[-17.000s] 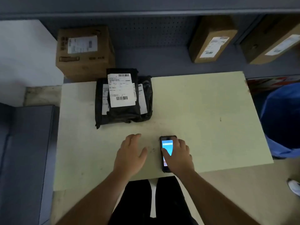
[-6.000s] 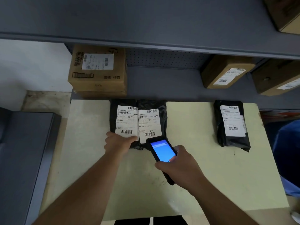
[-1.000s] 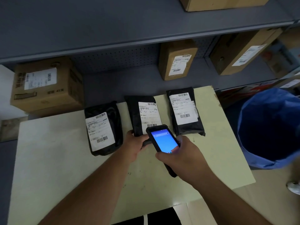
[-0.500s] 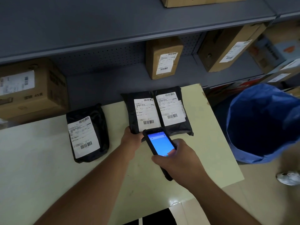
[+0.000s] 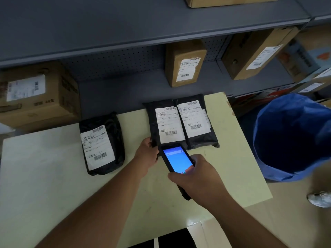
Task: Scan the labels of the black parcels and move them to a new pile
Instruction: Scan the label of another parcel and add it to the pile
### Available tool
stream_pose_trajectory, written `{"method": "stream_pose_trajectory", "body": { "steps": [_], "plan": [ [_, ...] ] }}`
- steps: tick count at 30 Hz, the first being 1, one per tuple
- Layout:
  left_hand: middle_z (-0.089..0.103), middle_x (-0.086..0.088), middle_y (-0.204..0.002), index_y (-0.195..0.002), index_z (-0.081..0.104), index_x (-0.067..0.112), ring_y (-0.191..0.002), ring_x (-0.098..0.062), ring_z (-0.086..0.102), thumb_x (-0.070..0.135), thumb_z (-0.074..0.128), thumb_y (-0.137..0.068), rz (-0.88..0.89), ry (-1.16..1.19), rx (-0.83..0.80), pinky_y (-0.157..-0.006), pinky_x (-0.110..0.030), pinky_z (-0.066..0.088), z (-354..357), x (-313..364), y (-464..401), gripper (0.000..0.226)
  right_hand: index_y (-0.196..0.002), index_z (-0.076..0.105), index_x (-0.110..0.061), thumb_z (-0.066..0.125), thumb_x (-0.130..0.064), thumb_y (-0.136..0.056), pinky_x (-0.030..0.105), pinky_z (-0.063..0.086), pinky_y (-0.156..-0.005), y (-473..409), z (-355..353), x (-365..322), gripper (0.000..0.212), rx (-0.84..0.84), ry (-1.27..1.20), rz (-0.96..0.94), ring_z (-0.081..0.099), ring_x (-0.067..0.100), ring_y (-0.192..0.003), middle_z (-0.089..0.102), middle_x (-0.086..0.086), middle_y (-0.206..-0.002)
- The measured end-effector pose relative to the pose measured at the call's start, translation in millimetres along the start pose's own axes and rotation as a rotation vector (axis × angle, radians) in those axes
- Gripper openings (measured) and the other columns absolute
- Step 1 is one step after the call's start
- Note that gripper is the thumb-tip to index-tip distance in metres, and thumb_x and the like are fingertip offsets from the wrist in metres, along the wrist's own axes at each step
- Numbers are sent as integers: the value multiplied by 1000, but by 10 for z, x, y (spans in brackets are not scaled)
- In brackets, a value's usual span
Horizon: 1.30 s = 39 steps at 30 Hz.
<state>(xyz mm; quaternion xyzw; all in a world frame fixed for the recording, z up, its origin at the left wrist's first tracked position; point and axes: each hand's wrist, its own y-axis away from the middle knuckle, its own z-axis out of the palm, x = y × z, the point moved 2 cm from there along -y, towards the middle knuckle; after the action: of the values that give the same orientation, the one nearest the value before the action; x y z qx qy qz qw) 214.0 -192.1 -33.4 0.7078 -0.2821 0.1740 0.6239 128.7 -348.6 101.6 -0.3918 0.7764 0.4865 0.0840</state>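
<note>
Three black parcels with white barcode labels lie on the pale table [image 5: 53, 185]. One parcel [image 5: 101, 143] rests alone at the left. Two lie side by side at the far right: the middle parcel [image 5: 165, 124] and the right parcel [image 5: 196, 120], touching or slightly overlapping. My left hand [image 5: 147, 154] grips the near left corner of the middle parcel. My right hand [image 5: 195, 174] holds a black handheld scanner [image 5: 176, 161] with a lit blue screen, its top at the middle parcel's near edge.
A grey shelf unit [image 5: 125, 42] stands behind the table with several brown cartons, one large carton [image 5: 37, 95] at the left and a carton [image 5: 185, 62] behind the parcels. A blue bag-lined bin [image 5: 293, 138] sits right of the table. A shoe [image 5: 320, 199] shows at the right.
My left hand has slid the middle parcel to the right until it lies against the right parcel. The scanner in my right hand followed along. The left parcel stayed put.
</note>
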Motion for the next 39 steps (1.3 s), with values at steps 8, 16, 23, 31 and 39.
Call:
{"method": "stream_pose_trajectory", "body": {
  "steps": [8, 16, 23, 31, 39],
  "plan": [
    [62, 1, -137, -146, 50, 27, -119, -24, 63, 15, 58, -95, 93, -58, 110, -102, -43, 56, -552, -112, 44, 53, -102, 54, -27, 78, -40, -70, 28, 47, -48, 80, 353, -153, 42, -55, -30, -25, 53, 10, -41, 65, -4, -64],
    [63, 1, -128, -142, 52, 24, -107, -20, 64, 14, 58, -98, 200, -146, 174, -77, -28, 53, -1026, -248, 164, 46, -101, 57, -23, 83, -40, -71, 30, 52, -53, 151, 698, -361, 43, -70, 6, -68, 58, 7, -46, 65, -5, -71],
    [63, 3, -121, -136, 55, 26, -103, -23, 65, 20, 64, -91, 198, -134, 426, -81, -32, 56, -1593, -449, 224, 46, -104, 55, -26, 84, -42, -70, 26, 50, -51, 196, 999, -525, 47, -104, 57, -82, 61, 9, -53, 68, -3, -77],
    [48, -13, -151, -156, 34, 13, -138, -36, 49, 46, 78, -81, -25, -149, 616, -110, -53, 46, -1932, -792, 121, 93, -105, 55, -29, 84, -41, -71, 28, 53, -54, 226, 1249, -617, 46, -129, 73, -71, 63, 11, -58, 68, -3, -84],
    [50, -14, -143, -150, 38, 8, -132, -38, 52, 63, 78, -67, -141, -156, 523, -104, -53, 51, -1739, -852, -53, 107, -104, 55, -29, 83, -40, -73, 24, 48, -48, 167, 1269, -682, 43, -134, 83, -60, 59, 8, -51, 66, -4, -80]
  ]
}}
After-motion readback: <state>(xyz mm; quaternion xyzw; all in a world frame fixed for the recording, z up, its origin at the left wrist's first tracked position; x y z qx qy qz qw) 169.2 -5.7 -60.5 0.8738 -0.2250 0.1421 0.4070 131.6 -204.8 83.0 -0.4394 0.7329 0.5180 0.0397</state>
